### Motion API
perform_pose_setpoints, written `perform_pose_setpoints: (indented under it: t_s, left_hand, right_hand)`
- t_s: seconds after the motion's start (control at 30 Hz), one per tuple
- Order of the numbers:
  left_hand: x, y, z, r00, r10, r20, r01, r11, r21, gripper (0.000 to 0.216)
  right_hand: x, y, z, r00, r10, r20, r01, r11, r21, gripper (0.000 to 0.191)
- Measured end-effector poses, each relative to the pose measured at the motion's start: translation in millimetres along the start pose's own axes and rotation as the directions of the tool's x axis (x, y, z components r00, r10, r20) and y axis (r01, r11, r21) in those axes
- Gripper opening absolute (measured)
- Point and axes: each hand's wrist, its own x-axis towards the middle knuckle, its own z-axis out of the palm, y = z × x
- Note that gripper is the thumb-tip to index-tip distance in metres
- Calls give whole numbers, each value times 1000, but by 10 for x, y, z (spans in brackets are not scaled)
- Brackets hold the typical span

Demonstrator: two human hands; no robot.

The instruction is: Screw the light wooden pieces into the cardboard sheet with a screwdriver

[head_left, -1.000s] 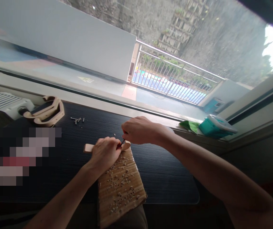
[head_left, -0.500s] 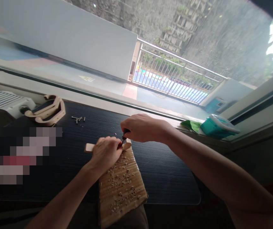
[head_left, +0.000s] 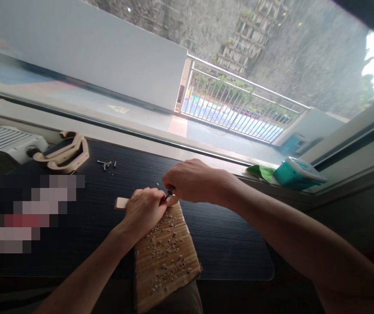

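My left hand (head_left: 145, 208) is closed around a pale wooden piece (head_left: 121, 203), holding it across the far end of a corrugated cardboard slab (head_left: 167, 257). One squared end of the wood sticks out to the left, and its rounded end shows on the right. In my right hand (head_left: 190, 179) is a dark hand tool (head_left: 169, 191) with a thin shaft, angled down at the wood beside my left fingertips. My fingers hide most of this tool and its tip. Small pits and pale crumbs cover the cardboard.
Several metal screws (head_left: 106, 164) lie on the dark table (head_left: 226, 235). A curved wooden frame (head_left: 70, 155) stands at the back left, near a white slatted object (head_left: 10, 137). By the window are a green cloth (head_left: 260, 172) and a teal box (head_left: 298, 172).
My right hand has shifted slightly down and left, bringing the tool closer to my left fingers. Less of the tool and the wood's rounded end shows now. My left hand stays in place.
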Motion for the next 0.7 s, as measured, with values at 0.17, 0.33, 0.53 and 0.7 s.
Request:
perform_pose_setpoints:
  t_s: [0.17,0.33,0.53,0.7]
  left_hand:
    - [13,-18,20,1000,18,7,-18,1000,-2,22]
    - [11,-15,17,1000,2,21,-2,1000,1,22]
    - [6,4,-10,1000,-1,3,1,1000,-11,25]
    - [7,5,-18,1000,-18,18,19,999,-27,25]
  right_hand:
    - [53,22,129,999,14,-34,-15,1000,-7,20]
    - [84,84,183,997,59,-47,-58,998,20,29]
    - [80,82,69,998,9,-64,-7,999,38,27]
    - [119,41,1,993,-74,-92,77,997,29,19]
